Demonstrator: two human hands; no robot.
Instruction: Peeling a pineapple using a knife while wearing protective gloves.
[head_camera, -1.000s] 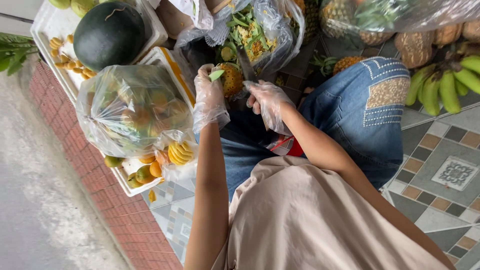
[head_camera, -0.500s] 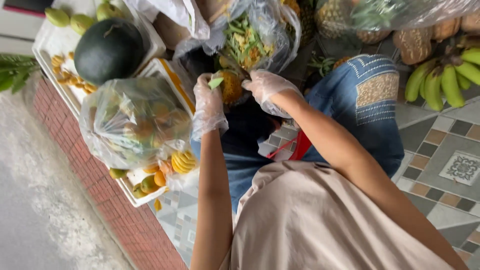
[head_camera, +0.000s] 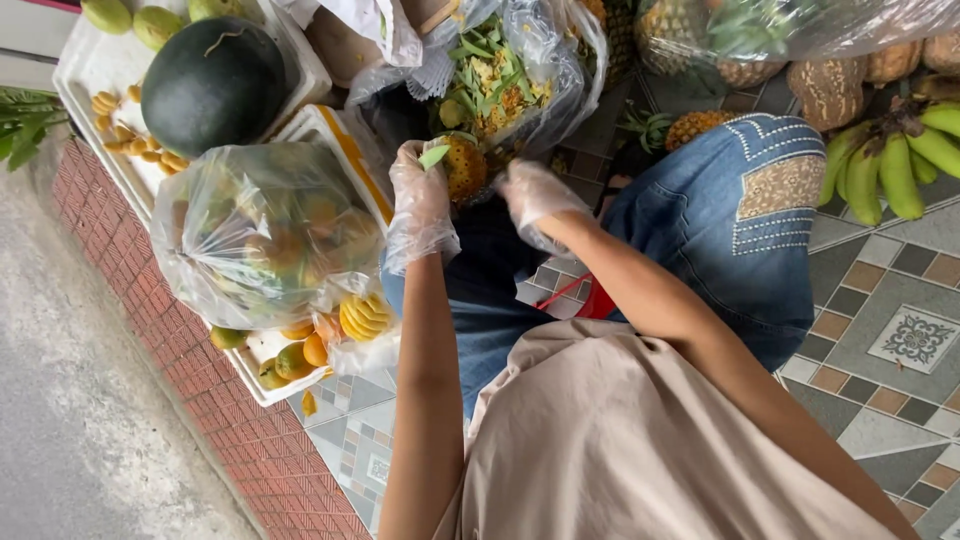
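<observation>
Our left hand (head_camera: 420, 205), in a thin see-through glove, is curled around a small pineapple (head_camera: 463, 165). The fingers are closed on its side, and a bit of green leaf pokes up by the fingertips. Our right hand (head_camera: 535, 195), gloved too, sits just beside the fruit on the other side. Its fingers are bent, but we cannot tell if they pinch a knife, a peel or nothing at all. The pineapple is up in the air between both hands, over our lap in blue jeans (head_camera: 740, 220).

Just behind the fruit is an open plastic bag of peels (head_camera: 500, 80), full of green and yellow scraps. To the left, a clear bag of cut fruit (head_camera: 265, 230) rests on a white tray (head_camera: 85, 75), near a big dark watermelon (head_camera: 213, 85). Green bananas (head_camera: 890, 160) and more whole pineapples (head_camera: 700, 35) lie to the right, on the tiled floor (head_camera: 900, 330).

What could go wrong? We think the gloves look slippery and the fruit may be wet, so it could slide out and drop to the floor. If a blade is there, it could slip and cut the glove.

The far side of the pineapple is hidden by our fingers. The trays and bananas are cut off at the edges.
</observation>
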